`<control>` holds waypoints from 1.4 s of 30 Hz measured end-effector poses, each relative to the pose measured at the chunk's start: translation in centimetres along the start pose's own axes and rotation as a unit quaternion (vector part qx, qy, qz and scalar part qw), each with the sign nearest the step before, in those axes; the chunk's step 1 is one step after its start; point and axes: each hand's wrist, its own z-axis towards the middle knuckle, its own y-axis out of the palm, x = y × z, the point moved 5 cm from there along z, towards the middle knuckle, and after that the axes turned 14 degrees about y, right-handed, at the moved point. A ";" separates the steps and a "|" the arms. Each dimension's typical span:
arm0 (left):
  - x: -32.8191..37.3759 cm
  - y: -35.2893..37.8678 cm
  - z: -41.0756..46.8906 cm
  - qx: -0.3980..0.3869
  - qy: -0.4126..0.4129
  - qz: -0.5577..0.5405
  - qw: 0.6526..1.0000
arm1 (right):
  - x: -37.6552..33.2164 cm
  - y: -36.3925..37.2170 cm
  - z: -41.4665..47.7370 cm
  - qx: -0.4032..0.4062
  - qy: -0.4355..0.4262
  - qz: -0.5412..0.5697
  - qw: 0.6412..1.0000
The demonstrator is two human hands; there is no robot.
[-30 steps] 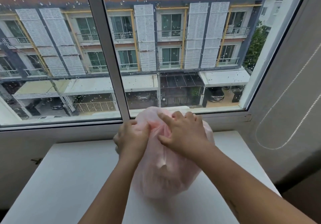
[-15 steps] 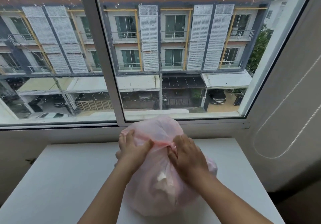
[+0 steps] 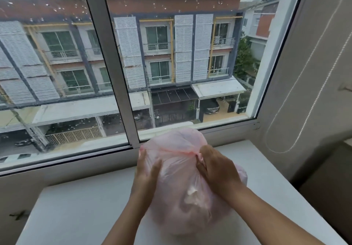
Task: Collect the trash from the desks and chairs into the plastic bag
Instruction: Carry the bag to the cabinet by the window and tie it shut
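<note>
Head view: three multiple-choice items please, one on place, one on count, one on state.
1. Where does the translucent pink plastic bag sit? A. on the white desk top B. on a chair C. on the floor
2. How many hands touch it? A. none B. one C. two
3. How is its mouth? A. spread wide B. gathered into a twisted neck C. torn away
Answers: 1 A, white surface shows beside its base; 2 C, the left hand lies against its side and the right hand pinches the neck; 3 B, the plastic bunches to a twist at the right hand's grip.
</note>
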 end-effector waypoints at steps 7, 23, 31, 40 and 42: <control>1.7 2.2 0.3 -0.039 0.007 -0.079 0.996 | -0.6 -5.0 -1.4 0.087 0.033 -0.041 0.995; 15.8 26.7 -12.4 -0.284 0.099 -0.135 0.944 | 15.8 -25.8 -20.0 0.206 0.229 -0.139 0.941; 20.4 38.9 -24.9 -0.355 0.092 -0.162 0.916 | 24.6 -34.6 -32.9 0.235 0.284 -0.188 0.911; 16.8 47.0 -30.8 -0.389 0.012 -0.108 0.915 | 34.0 -33.1 -37.5 0.185 0.360 -0.181 0.896; 14.9 48.8 -31.4 -0.394 -0.025 -0.108 0.913 | 36.5 -31.7 -37.1 0.173 0.379 -0.167 0.894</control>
